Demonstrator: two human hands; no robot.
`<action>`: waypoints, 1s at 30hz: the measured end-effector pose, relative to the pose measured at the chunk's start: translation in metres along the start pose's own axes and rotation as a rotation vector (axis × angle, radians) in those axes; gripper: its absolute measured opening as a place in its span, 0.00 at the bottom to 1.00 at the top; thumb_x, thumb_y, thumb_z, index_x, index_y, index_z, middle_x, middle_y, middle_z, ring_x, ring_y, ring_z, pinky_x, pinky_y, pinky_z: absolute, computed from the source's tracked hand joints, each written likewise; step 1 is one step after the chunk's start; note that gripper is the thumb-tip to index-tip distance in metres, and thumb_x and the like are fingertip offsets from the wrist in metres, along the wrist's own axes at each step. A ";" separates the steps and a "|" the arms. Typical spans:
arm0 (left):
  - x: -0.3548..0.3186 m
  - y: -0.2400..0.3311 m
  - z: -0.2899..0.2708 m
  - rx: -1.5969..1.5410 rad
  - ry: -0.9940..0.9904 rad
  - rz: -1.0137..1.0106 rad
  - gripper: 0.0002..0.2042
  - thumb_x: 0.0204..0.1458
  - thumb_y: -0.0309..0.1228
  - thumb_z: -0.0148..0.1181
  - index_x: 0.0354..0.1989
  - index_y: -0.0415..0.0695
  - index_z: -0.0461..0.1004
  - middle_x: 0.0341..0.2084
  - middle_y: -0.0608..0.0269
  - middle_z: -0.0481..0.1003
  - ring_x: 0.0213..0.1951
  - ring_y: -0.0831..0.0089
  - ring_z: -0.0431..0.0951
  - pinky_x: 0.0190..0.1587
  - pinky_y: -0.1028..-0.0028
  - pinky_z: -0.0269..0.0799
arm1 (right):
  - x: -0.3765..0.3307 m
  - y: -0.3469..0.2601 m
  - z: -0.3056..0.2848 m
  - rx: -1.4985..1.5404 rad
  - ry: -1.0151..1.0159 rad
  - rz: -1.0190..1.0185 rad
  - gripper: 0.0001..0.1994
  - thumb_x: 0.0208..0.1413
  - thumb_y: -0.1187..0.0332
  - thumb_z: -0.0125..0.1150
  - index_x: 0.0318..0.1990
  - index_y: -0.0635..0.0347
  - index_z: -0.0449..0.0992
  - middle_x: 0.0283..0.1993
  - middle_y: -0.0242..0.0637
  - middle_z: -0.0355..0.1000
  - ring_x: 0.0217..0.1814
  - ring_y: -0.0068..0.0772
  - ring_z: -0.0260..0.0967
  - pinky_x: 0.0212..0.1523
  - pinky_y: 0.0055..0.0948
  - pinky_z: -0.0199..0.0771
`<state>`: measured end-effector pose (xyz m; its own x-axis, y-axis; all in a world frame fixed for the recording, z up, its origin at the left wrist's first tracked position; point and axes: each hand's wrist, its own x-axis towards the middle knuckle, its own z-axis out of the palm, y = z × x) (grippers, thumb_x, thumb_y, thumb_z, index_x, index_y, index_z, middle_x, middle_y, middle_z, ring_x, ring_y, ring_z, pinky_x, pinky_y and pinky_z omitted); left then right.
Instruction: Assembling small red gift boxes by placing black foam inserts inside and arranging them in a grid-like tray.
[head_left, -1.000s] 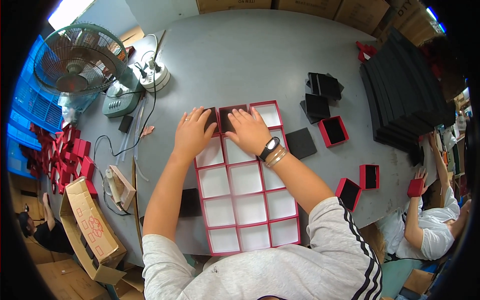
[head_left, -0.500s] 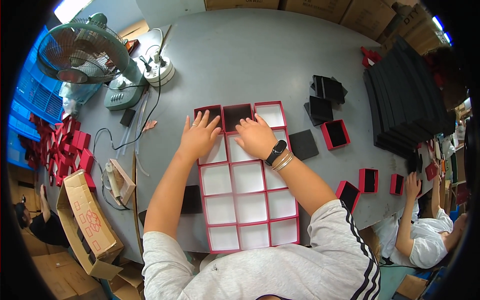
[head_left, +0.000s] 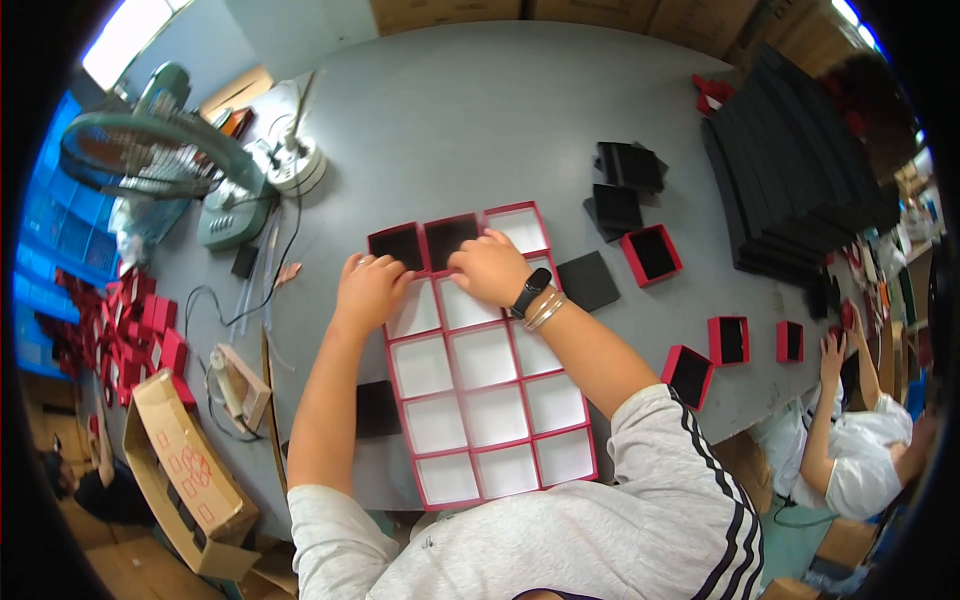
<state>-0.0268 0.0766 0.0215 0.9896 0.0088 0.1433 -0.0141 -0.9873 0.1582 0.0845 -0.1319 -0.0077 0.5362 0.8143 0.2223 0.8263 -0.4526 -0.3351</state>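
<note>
A block of red-rimmed open boxes (head_left: 421, 366) stands in three columns in front of me, most showing white insides. Dark inserts line the far-left box (head_left: 396, 246) and the far-middle box (head_left: 451, 240); the far-right box (head_left: 516, 229) is white inside. My left hand (head_left: 374, 292) bends its fingers over the near rim of the far-left box. At the near right corner of the far-middle box, my right hand (head_left: 492, 270) curls its fingers over the rim. A black watch and bracelets circle my right wrist. My palms hide parts of the second row.
Black foam pads (head_left: 588, 281) and small red boxes with black inserts (head_left: 651, 255) lie to the right, before a tall stack of black sheets (head_left: 790, 170). A fan (head_left: 150, 150), power strip (head_left: 297, 165) and red box pile (head_left: 125, 320) are left. A co-worker (head_left: 860, 450) sits right.
My hands have drawn back toward me, from inside the far boxes to their near rims, with fingers more curled. The view has shifted slightly; the fan head has turned.
</note>
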 end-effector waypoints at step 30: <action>-0.243 0.084 0.034 -0.700 0.628 -0.443 0.02 0.54 0.23 0.60 0.32 0.37 0.77 0.33 0.54 0.79 0.39 0.58 0.78 0.44 0.66 0.73 | -0.014 0.104 -0.058 0.260 -0.153 -0.106 0.25 0.46 0.63 0.64 0.56 0.36 0.80 0.71 0.35 0.60 0.75 0.45 0.49 0.74 0.47 0.46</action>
<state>-0.2640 -0.0134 -0.0336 0.6765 0.6276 0.3852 0.0546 -0.5644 0.8237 0.1729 -0.2116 0.0074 0.4011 0.9060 0.1351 0.7942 -0.2704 -0.5442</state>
